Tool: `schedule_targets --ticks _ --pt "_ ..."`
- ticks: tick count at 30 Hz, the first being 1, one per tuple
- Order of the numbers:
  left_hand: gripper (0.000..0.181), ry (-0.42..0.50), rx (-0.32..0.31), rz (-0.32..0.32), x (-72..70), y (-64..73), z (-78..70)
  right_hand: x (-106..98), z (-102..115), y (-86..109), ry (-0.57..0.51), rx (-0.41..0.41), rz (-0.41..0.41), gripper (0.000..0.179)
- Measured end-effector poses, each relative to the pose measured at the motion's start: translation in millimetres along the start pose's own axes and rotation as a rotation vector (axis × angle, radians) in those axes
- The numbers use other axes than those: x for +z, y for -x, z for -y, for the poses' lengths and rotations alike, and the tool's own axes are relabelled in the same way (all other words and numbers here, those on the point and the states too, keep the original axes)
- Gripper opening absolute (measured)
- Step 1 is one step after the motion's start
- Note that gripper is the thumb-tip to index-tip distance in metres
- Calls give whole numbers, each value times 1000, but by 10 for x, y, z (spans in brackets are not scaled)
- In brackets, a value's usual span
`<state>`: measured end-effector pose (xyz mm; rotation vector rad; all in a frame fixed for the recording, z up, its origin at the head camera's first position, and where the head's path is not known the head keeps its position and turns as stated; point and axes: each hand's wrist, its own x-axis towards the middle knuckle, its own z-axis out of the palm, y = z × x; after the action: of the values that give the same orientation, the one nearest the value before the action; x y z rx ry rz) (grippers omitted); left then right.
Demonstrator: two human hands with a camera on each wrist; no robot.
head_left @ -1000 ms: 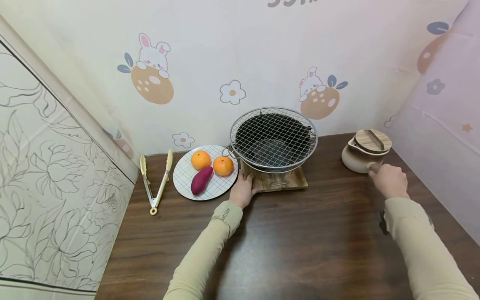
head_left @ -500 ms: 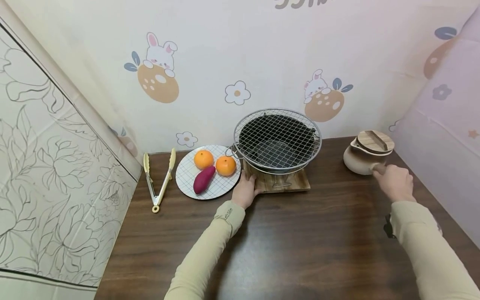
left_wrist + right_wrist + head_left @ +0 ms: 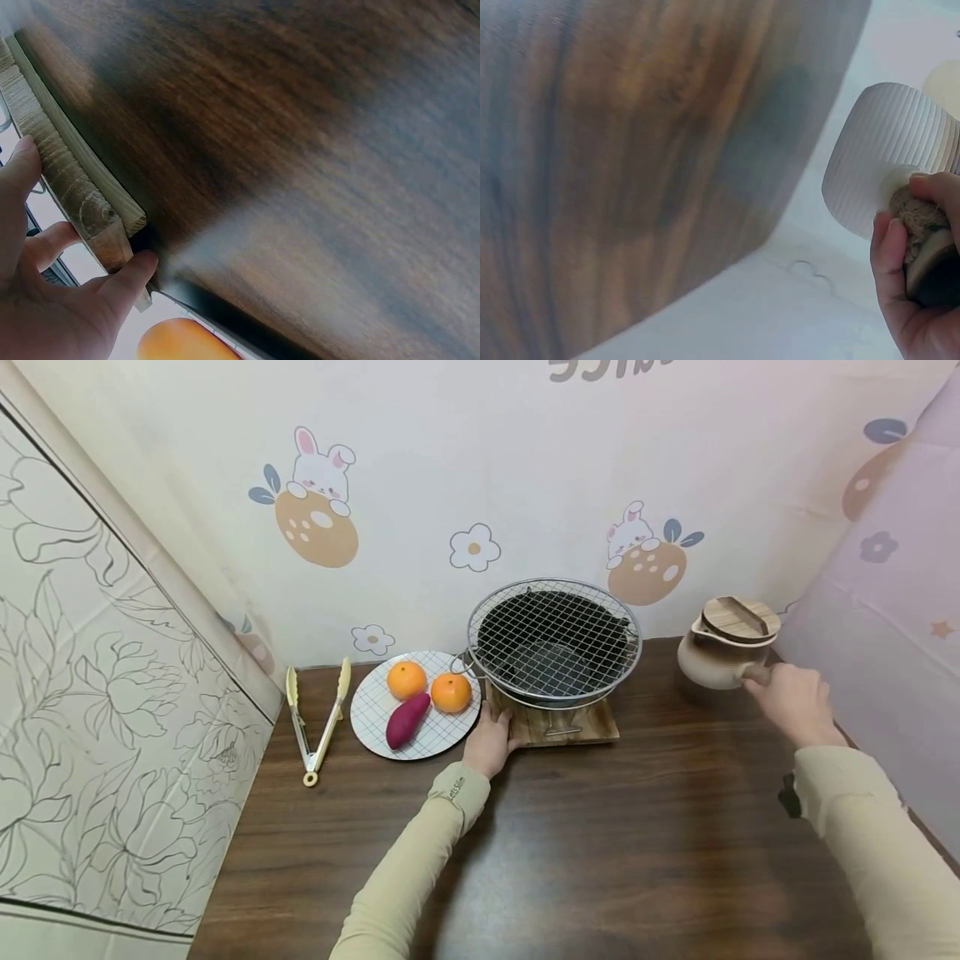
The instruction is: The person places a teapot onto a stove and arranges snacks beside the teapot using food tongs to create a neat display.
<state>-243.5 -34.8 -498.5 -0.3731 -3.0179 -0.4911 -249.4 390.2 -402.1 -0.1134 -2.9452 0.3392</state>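
In the head view, my right hand [image 3: 791, 700] grips the side handle of a teapot [image 3: 716, 660] with a white-to-brown body and a wooden lid. The handle [image 3: 911, 214] looks cord-wrapped in the right wrist view. There the teapot's ribbed body [image 3: 881, 150] shows above the tabletop edge. My left hand [image 3: 489, 743] holds the near left corner of a wooden board [image 3: 592, 722], thumb at the front edge and fingers along the side. On that board stands a round black grill [image 3: 551, 664] topped with a wire mesh.
Left of the grill, a white checked plate [image 3: 371, 727] bears two oranges [image 3: 407, 680] and a purple sweet potato [image 3: 408, 721]. Spread tongs [image 3: 313, 752] lie farther left. A printed wall covering [image 3: 405, 485] backs the brown table [image 3: 600, 843].
The teapot has risen off the table in my right hand and shifted slightly left. My left hand has stayed on the board. The view has shifted a little.
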Motion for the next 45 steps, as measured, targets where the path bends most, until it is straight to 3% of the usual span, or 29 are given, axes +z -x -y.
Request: schedule_targets --ticks 10,18,29,45 --pt "63 17 3 9 -38 22 5 -336 227 -111 -9 -28 -18 53" --pt "65 13 -9 28 -39 11 3 -620 413 -164 16 -80 -76 51" --pt "67 4 -18 67 -50 -3 5 -969 728 -268 47 -155 -96 44" --pt "66 31 -13 45 -56 27 -17 -1131 1253 -350 30 -220 -33 52"
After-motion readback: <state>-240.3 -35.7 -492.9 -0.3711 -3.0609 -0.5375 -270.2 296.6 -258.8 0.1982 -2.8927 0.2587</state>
